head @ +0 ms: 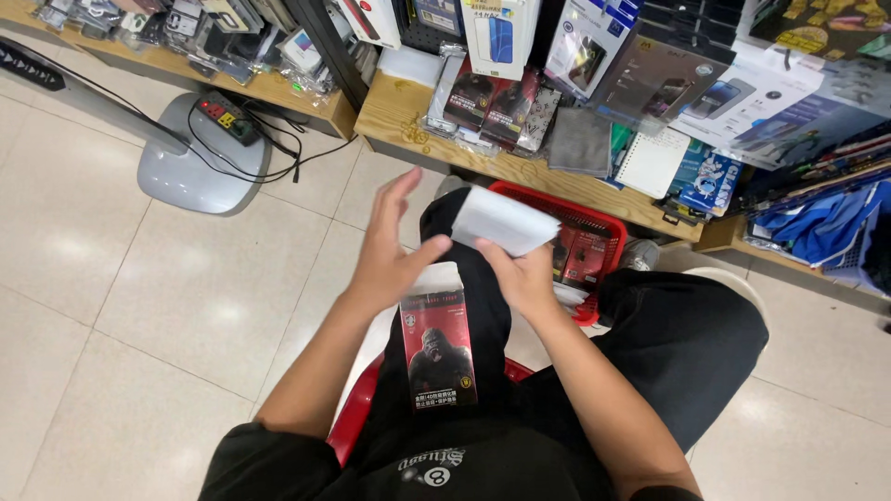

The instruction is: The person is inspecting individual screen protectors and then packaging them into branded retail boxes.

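My right hand (522, 271) holds a white paper sleeve (504, 220) up over my lap. My left hand (390, 249) is spread beside it, thumb touching the sleeve's lower left edge, fingers apart. A red and black flat package with a gorilla picture (438, 345) lies on my left thigh, its white open flap tucked under my left hand. I sit on a red stool (353, 417) in black trousers.
A red plastic basket (594, 223) with more red packages stands on the floor ahead of my knees. Low wooden shelves (394, 111) hold many boxed and bagged phone accessories. A grey fan base (186, 172) with a power strip and black cables sits on the tiled floor at left.
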